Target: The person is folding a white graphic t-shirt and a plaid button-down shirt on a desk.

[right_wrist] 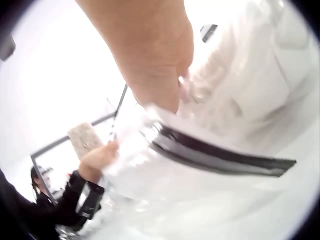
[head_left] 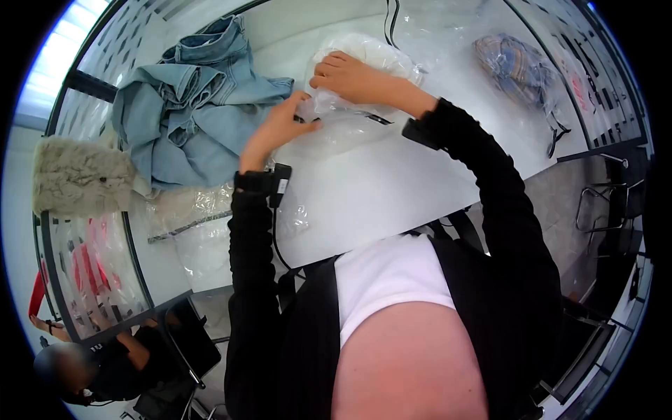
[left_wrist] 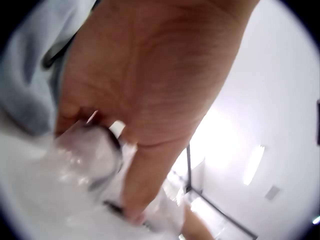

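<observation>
A clear plastic bag [head_left: 336, 133] with something white and soft inside [head_left: 371, 52] lies under both hands at the back middle of the table. My left hand [head_left: 276, 129] grips the bag's left edge; in the left wrist view the hand [left_wrist: 150, 75] has its fingers curled into crumpled plastic [left_wrist: 82, 160], thumb beside a dark strip. From the right, my right hand [head_left: 364, 82] holds the bag with bent fingers. The right wrist view shows that hand [right_wrist: 150, 55] at the plastic, its fingertips partly hidden, above a black strip [right_wrist: 215, 152] along the bag.
Light blue jeans [head_left: 203, 119] are heaped left of the bag, with a fluffy beige item [head_left: 80, 175] beyond them. A bagged plaid item [head_left: 514, 70] lies at the right. Flat clear plastic [head_left: 189, 210] is near the left front. Another person [head_left: 105, 364] is at lower left.
</observation>
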Action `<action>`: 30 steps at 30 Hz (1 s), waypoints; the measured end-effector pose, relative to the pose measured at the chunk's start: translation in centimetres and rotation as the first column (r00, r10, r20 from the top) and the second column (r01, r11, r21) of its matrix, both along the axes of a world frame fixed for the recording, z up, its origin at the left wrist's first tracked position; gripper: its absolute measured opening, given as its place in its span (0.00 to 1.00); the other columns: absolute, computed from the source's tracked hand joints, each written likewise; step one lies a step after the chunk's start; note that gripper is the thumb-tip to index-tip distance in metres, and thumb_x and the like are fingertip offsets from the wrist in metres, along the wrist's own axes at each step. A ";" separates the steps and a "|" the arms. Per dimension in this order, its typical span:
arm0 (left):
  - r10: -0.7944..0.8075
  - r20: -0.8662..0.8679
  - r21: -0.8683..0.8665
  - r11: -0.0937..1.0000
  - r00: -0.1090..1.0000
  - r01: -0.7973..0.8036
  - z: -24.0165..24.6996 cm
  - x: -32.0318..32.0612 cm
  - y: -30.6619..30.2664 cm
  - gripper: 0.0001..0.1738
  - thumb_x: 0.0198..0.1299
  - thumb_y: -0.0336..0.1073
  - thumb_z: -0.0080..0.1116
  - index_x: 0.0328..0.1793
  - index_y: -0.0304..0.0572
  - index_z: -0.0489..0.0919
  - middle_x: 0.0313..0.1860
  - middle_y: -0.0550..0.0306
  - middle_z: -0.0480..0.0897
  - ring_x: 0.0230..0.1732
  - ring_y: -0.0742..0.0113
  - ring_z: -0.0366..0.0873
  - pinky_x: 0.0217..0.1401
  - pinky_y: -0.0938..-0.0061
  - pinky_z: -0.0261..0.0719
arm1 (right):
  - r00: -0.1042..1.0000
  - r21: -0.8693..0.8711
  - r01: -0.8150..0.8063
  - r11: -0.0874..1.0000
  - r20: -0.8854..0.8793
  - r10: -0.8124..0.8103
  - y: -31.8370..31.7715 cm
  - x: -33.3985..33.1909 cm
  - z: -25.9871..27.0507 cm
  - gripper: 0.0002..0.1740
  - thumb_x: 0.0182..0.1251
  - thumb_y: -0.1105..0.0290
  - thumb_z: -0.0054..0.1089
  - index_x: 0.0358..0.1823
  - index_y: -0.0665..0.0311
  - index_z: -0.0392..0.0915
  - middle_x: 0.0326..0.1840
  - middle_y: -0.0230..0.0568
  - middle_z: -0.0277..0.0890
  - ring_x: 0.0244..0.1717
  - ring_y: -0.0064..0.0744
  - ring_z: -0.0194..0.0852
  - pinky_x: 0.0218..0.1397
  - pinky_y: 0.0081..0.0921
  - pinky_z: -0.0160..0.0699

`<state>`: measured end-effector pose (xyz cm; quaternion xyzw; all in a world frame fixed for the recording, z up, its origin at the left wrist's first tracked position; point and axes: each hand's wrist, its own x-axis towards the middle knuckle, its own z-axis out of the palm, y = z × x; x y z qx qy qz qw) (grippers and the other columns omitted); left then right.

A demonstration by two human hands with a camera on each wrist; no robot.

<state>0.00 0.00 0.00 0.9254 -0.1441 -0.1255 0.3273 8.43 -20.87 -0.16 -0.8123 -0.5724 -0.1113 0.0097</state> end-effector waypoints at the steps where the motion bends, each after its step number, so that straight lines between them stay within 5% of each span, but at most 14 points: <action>1: -0.099 0.096 -0.065 0.992 0.990 0.105 1.2 -0.2 1.0 0.35 0.44 0.31 0.66 0.62 0.47 0.66 0.53 0.51 0.72 0.47 0.59 0.74 0.53 0.65 0.72 | 0.998 0.108 -0.044 0.993 -0.028 0.047 -1.1 -0.4 1.1 0.25 0.49 0.76 0.56 0.52 0.53 0.68 0.54 0.39 0.65 0.59 0.39 0.61 0.67 0.32 0.51; 2: -0.191 0.192 -0.117 0.970 0.963 0.215 2.3 -0.6 1.7 0.34 0.43 0.28 0.65 0.61 0.46 0.67 0.49 0.51 0.75 0.43 0.60 0.76 0.49 0.64 0.75 | 0.994 0.215 -0.087 0.973 -0.053 0.100 -2.0 -1.2 2.1 0.24 0.49 0.78 0.54 0.51 0.54 0.69 0.54 0.37 0.66 0.59 0.40 0.61 0.63 0.33 0.58; 5: -0.057 -0.088 -0.356 0.934 0.995 0.022 5.0 -5.1 2.8 0.33 0.43 0.23 0.63 0.59 0.45 0.68 0.44 0.53 0.75 0.38 0.65 0.76 0.44 0.70 0.77 | 0.926 0.357 0.138 0.924 -0.378 0.008 -4.2 -8.7 4.3 0.22 0.49 0.80 0.53 0.49 0.58 0.70 0.51 0.35 0.68 0.56 0.39 0.64 0.56 0.32 0.66; 6: -0.040 -0.030 -0.295 0.955 0.999 0.030 6.3 -4.8 2.9 0.30 0.44 0.18 0.59 0.57 0.43 0.69 0.44 0.55 0.74 0.41 0.71 0.74 0.45 0.78 0.77 | 0.924 0.377 0.153 0.913 -0.383 0.003 -4.6 -9.2 5.1 0.20 0.50 0.80 0.53 0.47 0.58 0.71 0.49 0.35 0.69 0.53 0.37 0.66 0.53 0.31 0.68; 11: -0.103 -0.016 -0.262 0.960 0.995 0.096 6.4 -5.1 2.4 0.20 0.42 0.19 0.60 0.45 0.38 0.74 0.33 0.57 0.77 0.36 0.71 0.76 0.40 0.78 0.76 | 0.827 0.450 0.196 0.871 -0.554 0.100 -3.7 -12.3 5.7 0.12 0.51 0.77 0.54 0.40 0.61 0.73 0.37 0.34 0.75 0.38 0.32 0.74 0.44 0.27 0.72; 15: -0.136 0.083 -0.137 0.980 0.987 0.146 6.4 -5.4 1.7 0.17 0.42 0.19 0.61 0.41 0.37 0.74 0.31 0.60 0.78 0.34 0.75 0.76 0.39 0.82 0.76 | 0.793 0.465 0.209 0.860 -0.595 0.128 -1.2 -12.9 5.4 0.10 0.54 0.76 0.56 0.40 0.62 0.75 0.36 0.33 0.77 0.35 0.28 0.76 0.39 0.25 0.73; 21: -0.042 0.256 -0.285 0.951 0.966 0.117 8.1 -7.5 0.0 0.16 0.46 0.17 0.59 0.42 0.35 0.74 0.31 0.59 0.78 0.34 0.74 0.78 0.40 0.81 0.77 | 0.847 0.520 0.206 0.829 -0.519 0.114 0.6 -13.7 5.2 0.16 0.53 0.67 0.65 0.43 0.62 0.75 0.40 0.33 0.78 0.33 0.29 0.77 0.39 0.25 0.73; 30: 0.004 0.369 -0.288 0.951 0.929 0.111 8.3 -8.4 -1.9 0.14 0.45 0.17 0.59 0.39 0.35 0.74 0.33 0.57 0.78 0.34 0.68 0.80 0.38 0.79 0.79 | 0.828 0.614 0.334 0.715 -0.553 0.088 1.5 -14.0 4.1 0.08 0.50 0.69 0.65 0.31 0.60 0.78 0.27 0.36 0.78 0.26 0.31 0.76 0.29 0.24 0.73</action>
